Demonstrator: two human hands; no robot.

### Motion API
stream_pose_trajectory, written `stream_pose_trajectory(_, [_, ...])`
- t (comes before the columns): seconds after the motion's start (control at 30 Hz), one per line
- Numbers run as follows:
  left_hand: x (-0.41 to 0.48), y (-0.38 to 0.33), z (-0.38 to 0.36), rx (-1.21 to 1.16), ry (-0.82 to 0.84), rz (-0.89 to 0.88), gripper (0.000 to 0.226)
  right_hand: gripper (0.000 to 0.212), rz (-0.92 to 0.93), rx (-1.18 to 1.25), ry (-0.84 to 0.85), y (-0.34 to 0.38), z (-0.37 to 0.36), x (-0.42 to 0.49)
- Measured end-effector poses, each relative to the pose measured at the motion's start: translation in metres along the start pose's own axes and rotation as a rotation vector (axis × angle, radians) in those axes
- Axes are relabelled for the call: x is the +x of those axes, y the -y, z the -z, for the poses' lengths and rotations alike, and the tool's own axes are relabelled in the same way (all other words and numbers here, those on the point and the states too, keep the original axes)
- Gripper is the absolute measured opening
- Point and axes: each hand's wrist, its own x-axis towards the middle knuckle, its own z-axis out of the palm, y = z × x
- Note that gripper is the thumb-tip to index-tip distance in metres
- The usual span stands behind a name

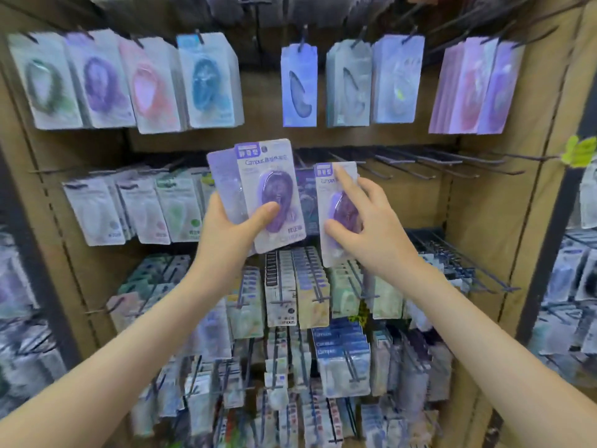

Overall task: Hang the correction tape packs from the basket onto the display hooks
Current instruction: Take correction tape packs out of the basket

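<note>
Right hand (368, 218) is pinched on a single purple correction tape pack (329, 192), thumb at the lower edge and index finger laid up the front toward the header, probably so the hang hole can be steered onto a peg. Whether that hole is already on anything can't be told, the top is too blurry.

Just to its left, the left hand (231, 229) is clamped round a small stack of packs (268, 176), thumb pressed on the blister. It looks like spare stock being kept close so packs can be taken off one at a time.

Behind and to the right of the right hand, a run of bare hooks (420, 166) is left sticking out, likely the spot meant for these.

Further out, the top row (206, 82) above both hands is hung full, and the lower rows (310, 286) underneath are crammed. No basket is shown anywhere, so what's left in it can't be judged.
</note>
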Motion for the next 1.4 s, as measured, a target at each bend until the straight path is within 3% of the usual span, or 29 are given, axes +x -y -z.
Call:
stream_pose_trajectory(0.1, [0.023,-0.002,0.016,-0.001,-0.035,-0.056,0.058,0.073,0.004,0.002,0.048,-0.006,0.0,0.019])
stream_pose_trajectory(0.3, [0.071,-0.015,0.035,0.021,-0.105,-0.169,0.062,0.072,0.156,0.087,-0.056,0.008,0.019,0.081])
stream_pose_trajectory(0.57, [0.106,-0.042,0.058,0.058,-0.149,-0.256,0.052,0.071,0.294,0.04,-0.064,0.054,0.001,0.157])
stream_pose_trajectory(0.8, [0.12,-0.031,0.136,0.06,-0.199,-0.255,0.06,0.07,0.349,0.07,-0.052,0.102,-0.048,0.169])
stream_pose_trajectory(0.93, [0.129,-0.033,0.201,0.067,-0.208,-0.241,0.054,0.068,0.386,0.09,-0.05,0.149,-0.091,0.178])
stream_pose_trajectory(1.17, [0.147,-0.049,0.297,0.077,-0.178,-0.29,0.055,0.064,0.277,-0.038,-0.092,0.228,-0.177,0.236])
stream_pose_trajectory(1.4, [0.16,-0.051,0.324,-0.011,-0.118,-0.304,0.054,0.058,0.123,-0.215,-0.198,0.247,-0.205,0.263])
